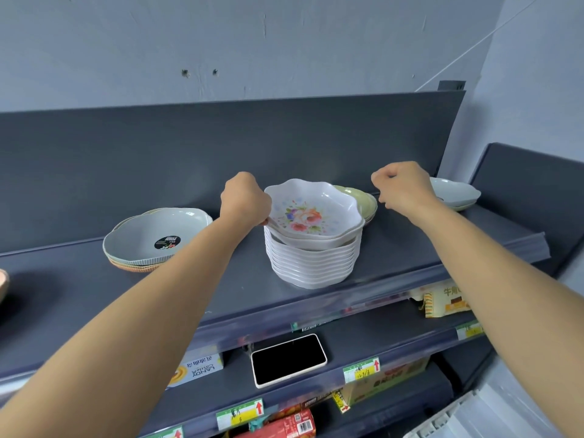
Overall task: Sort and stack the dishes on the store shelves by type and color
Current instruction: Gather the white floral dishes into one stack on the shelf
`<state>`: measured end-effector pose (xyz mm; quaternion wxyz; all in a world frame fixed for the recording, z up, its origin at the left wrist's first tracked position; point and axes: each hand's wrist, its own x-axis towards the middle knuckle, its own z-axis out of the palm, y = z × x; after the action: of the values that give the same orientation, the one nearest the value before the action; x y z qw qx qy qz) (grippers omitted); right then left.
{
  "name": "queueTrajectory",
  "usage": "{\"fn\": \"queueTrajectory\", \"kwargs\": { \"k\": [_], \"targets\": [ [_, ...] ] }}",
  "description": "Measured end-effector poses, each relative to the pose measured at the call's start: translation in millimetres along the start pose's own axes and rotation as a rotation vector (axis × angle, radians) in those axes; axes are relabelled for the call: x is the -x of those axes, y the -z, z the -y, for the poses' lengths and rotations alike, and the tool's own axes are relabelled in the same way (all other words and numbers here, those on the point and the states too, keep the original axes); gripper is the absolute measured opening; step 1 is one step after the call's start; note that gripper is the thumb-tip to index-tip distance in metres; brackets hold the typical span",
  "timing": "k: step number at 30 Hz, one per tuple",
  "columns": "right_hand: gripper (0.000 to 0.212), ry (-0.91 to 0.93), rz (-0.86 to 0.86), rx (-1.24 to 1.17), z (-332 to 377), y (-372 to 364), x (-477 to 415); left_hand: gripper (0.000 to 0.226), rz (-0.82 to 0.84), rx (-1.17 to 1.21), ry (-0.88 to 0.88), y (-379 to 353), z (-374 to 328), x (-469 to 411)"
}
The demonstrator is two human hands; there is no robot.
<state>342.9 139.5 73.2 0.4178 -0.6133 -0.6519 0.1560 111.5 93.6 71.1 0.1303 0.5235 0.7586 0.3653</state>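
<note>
A stack of several white scalloped bowls (313, 263) stands on the dark top shelf (221, 289). The top bowl (311, 213), printed with flowers inside, sits tilted on the stack. My left hand (245, 199) grips its left rim. My right hand (403, 188) hovers to the right of the stack with fingers curled and nothing in them. A pale green dish (363, 200) lies behind the stack. A stack of grey and orange ribbed plates (155, 235) rests at the left. Pale grey dishes (455, 192) sit at the far right.
A phone (289, 360) lies face up on the shelf below. Packaged goods (442, 300) and price tags (361, 369) line the lower shelves. An orange dish edge (3, 286) shows at the far left. A grey back panel (221, 147) rises behind the top shelf.
</note>
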Motion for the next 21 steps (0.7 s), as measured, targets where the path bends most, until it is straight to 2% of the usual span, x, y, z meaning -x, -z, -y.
{"fn": "queueTrajectory", "kwargs": {
  "k": [6, 11, 14, 16, 21],
  "targets": [
    [0.034, 0.001, 0.045, -0.020, -6, -12, -14, 0.008, 0.051, -0.013, 0.029, -4, 2, 4],
    [0.034, -0.028, 0.082, 0.009, -10, -22, -31, 0.038, 0.000, 0.021, 0.076, 3, 5, 8],
    [0.028, -0.075, 0.120, 0.037, -20, -28, -46, 0.024, -0.081, 0.042, 0.050, 9, 9, 6],
    [0.017, -0.090, 0.165, 0.090, -26, -33, -52, 0.024, -0.115, 0.027, 0.018, 11, 9, 6],
    [0.024, -0.149, 0.224, 0.242, -51, -49, -69, 0.022, -0.138, -0.024, -0.014, 10, 5, 8]
  ]
}}
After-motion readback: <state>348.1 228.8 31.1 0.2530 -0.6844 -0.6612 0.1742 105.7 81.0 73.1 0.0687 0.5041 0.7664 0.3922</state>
